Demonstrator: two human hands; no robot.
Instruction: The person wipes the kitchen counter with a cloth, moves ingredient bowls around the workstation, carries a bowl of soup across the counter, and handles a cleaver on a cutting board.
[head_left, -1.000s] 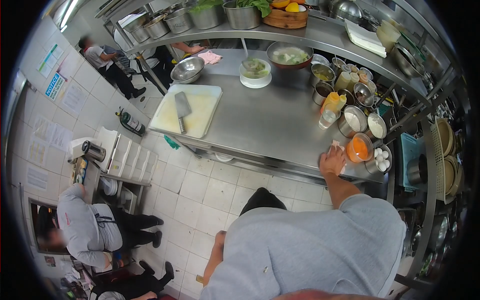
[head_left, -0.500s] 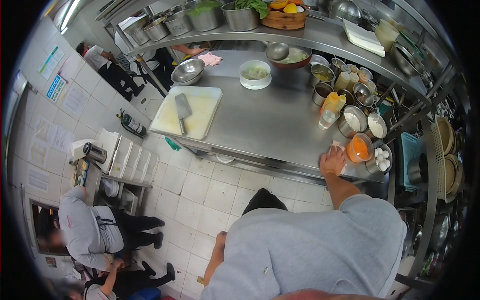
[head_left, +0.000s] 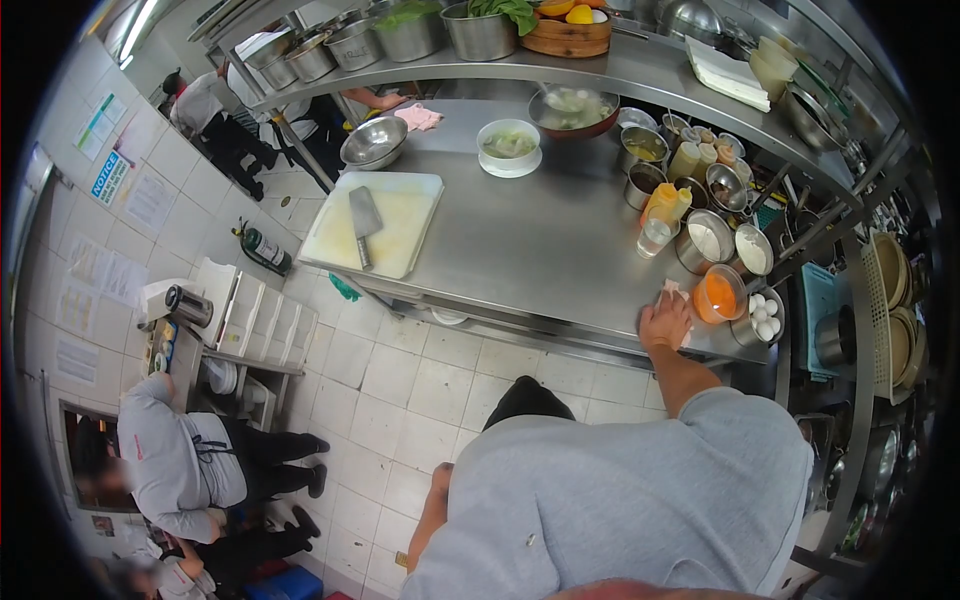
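Observation:
My right hand (head_left: 666, 321) lies flat, fingers apart, on a pale pink cloth (head_left: 672, 287) at the near edge of the steel counter (head_left: 480, 240). Just beside it stand a clear tub of orange liquid (head_left: 719, 293) and a metal pot of white eggs (head_left: 765, 318). My left hand (head_left: 440, 480) hangs low at my side, over the floor, its fingers hidden by my body. Farther off on the counter are a white bowl of soup (head_left: 510, 147) on a plate and a pan (head_left: 574, 115) of pale, cloudy food with a ladle in it.
A cleaver (head_left: 364, 222) lies on a white cutting board (head_left: 410, 220). Squeeze bottles (head_left: 663, 204) and metal pots of ingredients (head_left: 704, 242) crowd the right side. A shelf (head_left: 430, 75) spans overhead. Co-workers (head_left: 185, 465) stand at the left and at the back.
The ladle has dropped from above the pan's left side into its contents. Co-workers at back left and lower left have shifted. My hands stay where they were.

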